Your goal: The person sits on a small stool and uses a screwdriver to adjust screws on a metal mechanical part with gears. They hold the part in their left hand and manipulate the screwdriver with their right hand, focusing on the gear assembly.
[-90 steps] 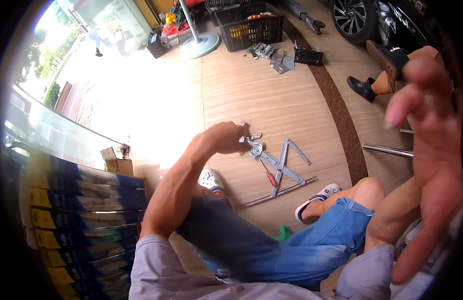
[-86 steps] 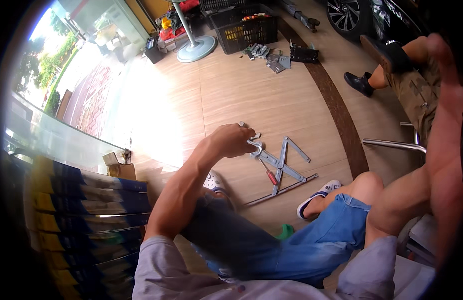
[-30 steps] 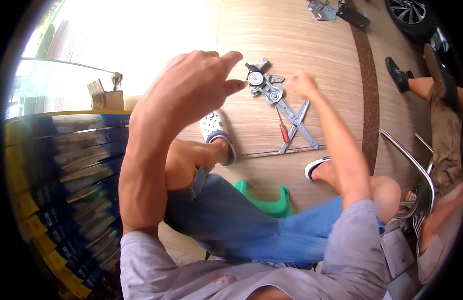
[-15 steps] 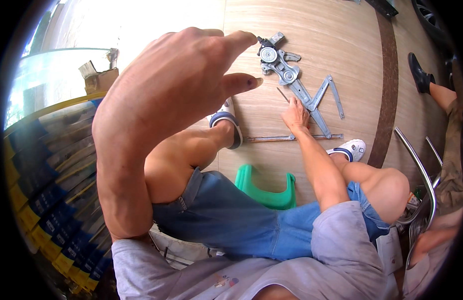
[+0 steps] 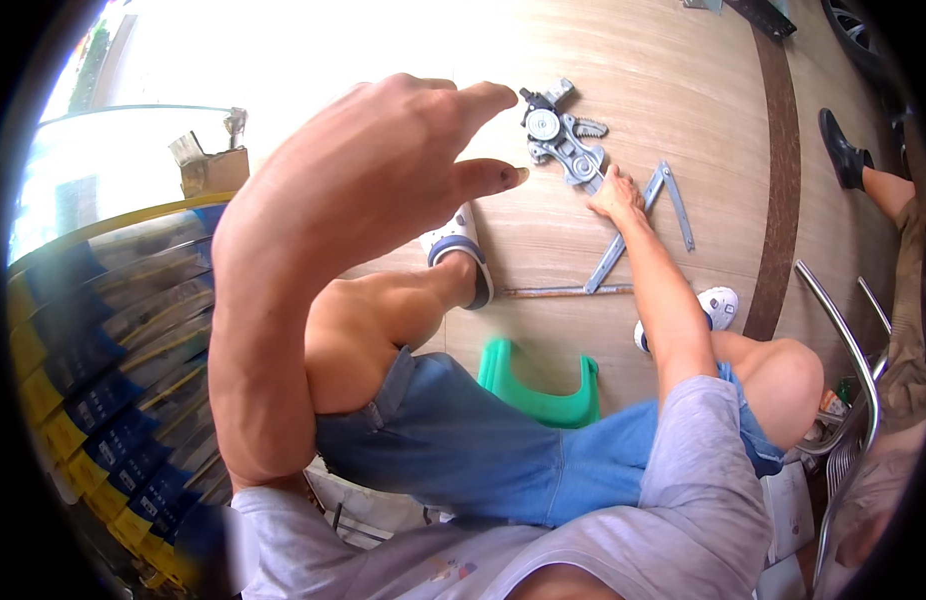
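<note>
A grey metal car window regulator (image 5: 581,163) with a round motor end lies on the tiled floor, its arms crossing like scissors. My right hand (image 5: 617,196) reaches down to it, fingers closed on the main arm just below the toothed plate. That hand covers the middle of the regulator. Whether a thin rod is also in the fingers I cannot make out. Close to the camera, my left hand (image 5: 383,175) is raised and bent at the wrist, thumb and index finger apart, with nothing visible between them. A long thin rail (image 5: 553,292) lies across the arm's lower end.
A green plastic stool (image 5: 543,402) stands between my legs. Blue and yellow packs (image 5: 123,410) fill a rack at the left, with a cardboard box (image 5: 213,172) behind. At right are bent metal tubes (image 5: 843,340) and another person's shoe (image 5: 841,150). A car wheel (image 5: 853,30) shows at far right.
My right hand has moved up along the regulator toward its toothed plate. The lower arm's end has swung left along the rail. The thin dark rod beside the fingers no longer shows clearly.
</note>
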`<state>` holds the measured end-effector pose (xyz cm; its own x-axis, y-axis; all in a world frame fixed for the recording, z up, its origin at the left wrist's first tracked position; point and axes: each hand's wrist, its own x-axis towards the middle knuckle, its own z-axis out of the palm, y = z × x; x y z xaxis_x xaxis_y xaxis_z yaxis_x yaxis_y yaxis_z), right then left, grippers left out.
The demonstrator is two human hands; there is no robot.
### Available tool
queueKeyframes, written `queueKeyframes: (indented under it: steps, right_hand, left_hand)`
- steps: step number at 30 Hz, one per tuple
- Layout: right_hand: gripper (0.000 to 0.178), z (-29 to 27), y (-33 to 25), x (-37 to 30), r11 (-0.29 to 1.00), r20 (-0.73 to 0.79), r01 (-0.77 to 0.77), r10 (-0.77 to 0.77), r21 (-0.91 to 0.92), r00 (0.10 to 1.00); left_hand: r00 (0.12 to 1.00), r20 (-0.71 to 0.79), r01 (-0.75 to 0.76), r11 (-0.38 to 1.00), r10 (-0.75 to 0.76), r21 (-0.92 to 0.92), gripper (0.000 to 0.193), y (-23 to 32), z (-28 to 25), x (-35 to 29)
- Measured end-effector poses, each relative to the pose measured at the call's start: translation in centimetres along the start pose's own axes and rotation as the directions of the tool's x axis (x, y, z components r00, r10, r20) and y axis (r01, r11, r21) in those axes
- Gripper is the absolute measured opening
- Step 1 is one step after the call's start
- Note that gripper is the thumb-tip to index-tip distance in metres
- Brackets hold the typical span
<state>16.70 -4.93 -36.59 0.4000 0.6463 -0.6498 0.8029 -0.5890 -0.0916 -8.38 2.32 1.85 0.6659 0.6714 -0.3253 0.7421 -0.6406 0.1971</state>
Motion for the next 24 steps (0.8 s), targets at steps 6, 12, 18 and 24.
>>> queueKeyframes:
  steps: [6,12,18,24]
  right_hand:
    - [0.063,-4.0,1.4,-1.0,0.987,0.195,0.161,-0.153,-0.025,0.969]
    - [0.046,-2.8,1.8,-3.8,0.964,0.064,0.260,-0.257,-0.046,0.964]
    - [0.043,-6.4,4.1,-7.5,0.966,-0.094,0.249,-0.255,-0.067,0.963]
    - [0.051,-13.1,3.9,-11.9,0.927,-0.424,0.355,-0.370,-0.119,0.826]
  left_hand:
    - [0.999,-0.038,0.003,1.000,-0.004,-0.025,0.053,-0.5,0.1,0.6]
    - [0.995,-0.002,0.104,0.990,-0.105,-0.098,0.055,-0.2,-0.9,0.0]
    - [0.983,-0.105,0.139,0.984,-0.151,-0.115,0.053,0.4,-1.0,0.9]
    - [0.832,-0.428,0.113,0.863,-0.354,-0.492,0.055,-2.3,-0.4,2.8]
